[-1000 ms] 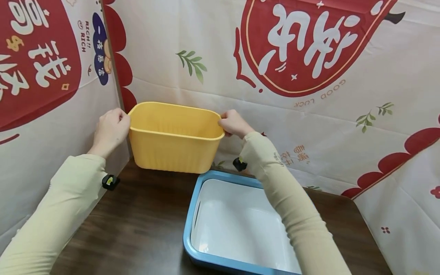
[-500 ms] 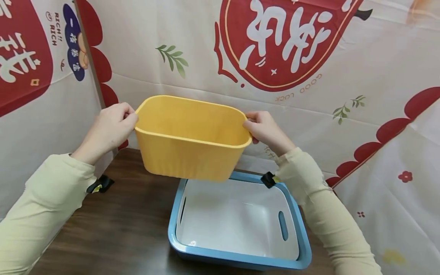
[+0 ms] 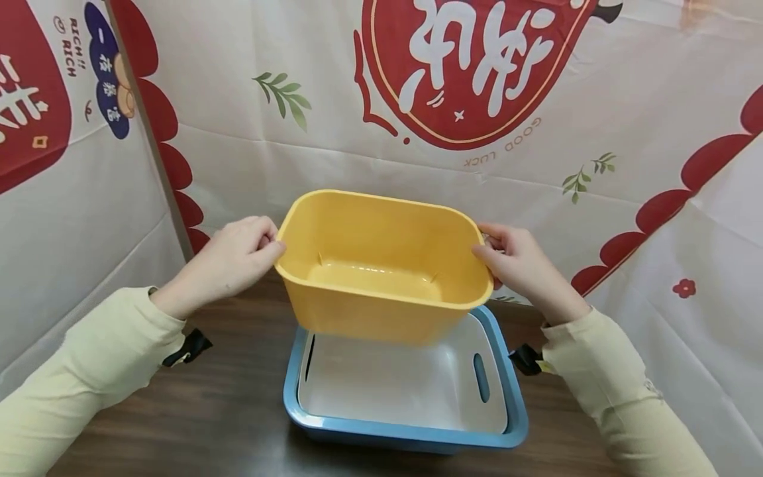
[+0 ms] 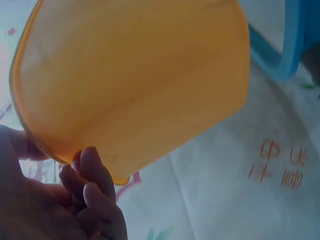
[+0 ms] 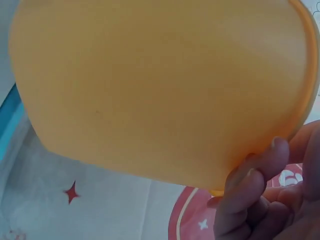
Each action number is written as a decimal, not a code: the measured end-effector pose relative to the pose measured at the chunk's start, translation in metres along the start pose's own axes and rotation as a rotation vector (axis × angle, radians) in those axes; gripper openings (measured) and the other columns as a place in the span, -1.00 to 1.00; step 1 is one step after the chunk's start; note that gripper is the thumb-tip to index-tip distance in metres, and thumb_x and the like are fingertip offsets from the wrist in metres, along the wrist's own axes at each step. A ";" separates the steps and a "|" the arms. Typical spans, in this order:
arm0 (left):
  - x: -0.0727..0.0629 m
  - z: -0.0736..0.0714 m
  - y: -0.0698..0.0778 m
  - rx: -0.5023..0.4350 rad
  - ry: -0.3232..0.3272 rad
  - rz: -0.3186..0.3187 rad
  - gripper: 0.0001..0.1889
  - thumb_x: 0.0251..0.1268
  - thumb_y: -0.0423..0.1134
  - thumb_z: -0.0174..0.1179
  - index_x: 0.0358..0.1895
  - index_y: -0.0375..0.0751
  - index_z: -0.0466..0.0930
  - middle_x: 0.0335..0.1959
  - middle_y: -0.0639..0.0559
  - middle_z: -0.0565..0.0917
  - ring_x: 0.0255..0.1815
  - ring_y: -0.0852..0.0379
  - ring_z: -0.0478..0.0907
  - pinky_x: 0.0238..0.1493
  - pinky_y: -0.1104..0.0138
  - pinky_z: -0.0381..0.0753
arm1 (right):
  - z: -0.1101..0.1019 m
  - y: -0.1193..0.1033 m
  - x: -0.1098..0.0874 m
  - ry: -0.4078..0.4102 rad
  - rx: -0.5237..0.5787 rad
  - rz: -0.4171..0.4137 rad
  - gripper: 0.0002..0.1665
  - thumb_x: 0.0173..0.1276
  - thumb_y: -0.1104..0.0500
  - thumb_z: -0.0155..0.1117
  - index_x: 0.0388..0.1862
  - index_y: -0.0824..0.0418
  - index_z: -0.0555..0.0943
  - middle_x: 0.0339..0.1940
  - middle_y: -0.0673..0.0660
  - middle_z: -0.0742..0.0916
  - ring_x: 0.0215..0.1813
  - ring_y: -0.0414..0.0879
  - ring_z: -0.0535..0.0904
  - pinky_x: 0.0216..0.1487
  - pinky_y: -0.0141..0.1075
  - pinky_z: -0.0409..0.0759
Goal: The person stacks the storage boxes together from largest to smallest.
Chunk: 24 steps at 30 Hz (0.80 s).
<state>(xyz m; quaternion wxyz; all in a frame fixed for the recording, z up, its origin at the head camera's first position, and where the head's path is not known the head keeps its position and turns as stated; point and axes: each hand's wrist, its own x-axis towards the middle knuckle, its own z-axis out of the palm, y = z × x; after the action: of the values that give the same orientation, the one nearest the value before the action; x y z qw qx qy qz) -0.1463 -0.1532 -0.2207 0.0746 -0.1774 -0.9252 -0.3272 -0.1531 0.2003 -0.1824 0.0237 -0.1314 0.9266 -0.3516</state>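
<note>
Between both hands hangs a yellow plastic bin [image 3: 381, 318], its open top tilted toward the head camera and its inside showing bare. My left hand [image 3: 238, 255] pinches the rim at the left end, thumb over the edge and fingers curled beneath. At the right end my right hand [image 3: 515, 258] pinches the rim the same way. Below the bin stands a larger blue-rimmed box [image 3: 405, 434] with a white inside [image 3: 387, 384]; the bin overlaps its back part in the head view. Both wrist views show the bin's yellow end walls [image 4: 140, 100] close up, with the curled fingers at the rim.
The box stands on a dark brown wooden table [image 3: 197, 411]. White printed cloth [image 3: 328, 156] with red patterns walls in the back and both sides, close behind the bin. The box has a handle slot [image 3: 481, 377] at its right end.
Both hands have carried the yellow bin from the back left corner rightward and nearer, over the blue box. Its top has tipped toward the camera. The head view has shifted too.
</note>
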 end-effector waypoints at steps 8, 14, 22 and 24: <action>-0.012 0.034 0.010 -0.022 -0.124 0.076 -0.87 0.17 -0.23 0.03 -0.50 -0.15 0.41 -0.56 0.03 0.39 -0.54 0.14 0.31 -0.54 0.35 0.34 | -0.001 0.027 -0.040 0.033 -0.069 0.023 -0.45 0.38 0.20 -0.03 0.30 0.39 0.23 -0.51 0.19 0.50 -0.72 -0.07 0.41 -0.67 -0.34 0.44; -0.025 0.052 0.011 -0.014 -0.213 0.071 -0.82 0.18 -0.14 0.09 -0.52 -0.10 0.38 -0.57 0.08 0.37 -0.57 0.19 0.31 -0.58 0.37 0.35 | 0.010 0.049 -0.054 -0.008 -0.033 0.020 -0.47 0.41 0.22 -0.08 0.30 0.42 0.20 -0.55 0.16 0.50 -0.71 -0.05 0.41 -0.67 -0.33 0.43; -0.033 0.074 0.004 -0.012 -0.298 0.065 -0.79 0.20 -0.09 0.09 -0.48 -0.10 0.38 -0.56 0.06 0.37 -0.57 0.20 0.31 -0.59 0.39 0.36 | 0.030 0.073 -0.062 -0.036 -0.014 0.073 -0.42 0.40 0.24 -0.07 0.33 0.44 0.12 -0.53 0.13 0.50 -0.68 -0.12 0.40 -0.65 -0.32 0.43; -0.035 0.079 0.001 -0.019 -0.328 0.051 -0.79 0.21 -0.07 0.08 -0.46 -0.10 0.38 -0.53 0.06 0.37 -0.57 0.20 0.32 -0.58 0.39 0.37 | 0.035 0.078 -0.063 -0.044 -0.021 0.080 -0.41 0.38 0.27 -0.04 0.32 0.45 0.13 -0.53 0.12 0.50 -0.66 -0.15 0.41 -0.64 -0.33 0.45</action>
<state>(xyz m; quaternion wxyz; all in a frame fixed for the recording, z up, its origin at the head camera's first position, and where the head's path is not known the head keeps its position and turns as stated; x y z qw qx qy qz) -0.1155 -0.1120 -0.2903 -0.0709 -0.2526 -0.9169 -0.3007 -0.1052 0.2502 -0.2627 0.0568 -0.1024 0.9340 -0.3376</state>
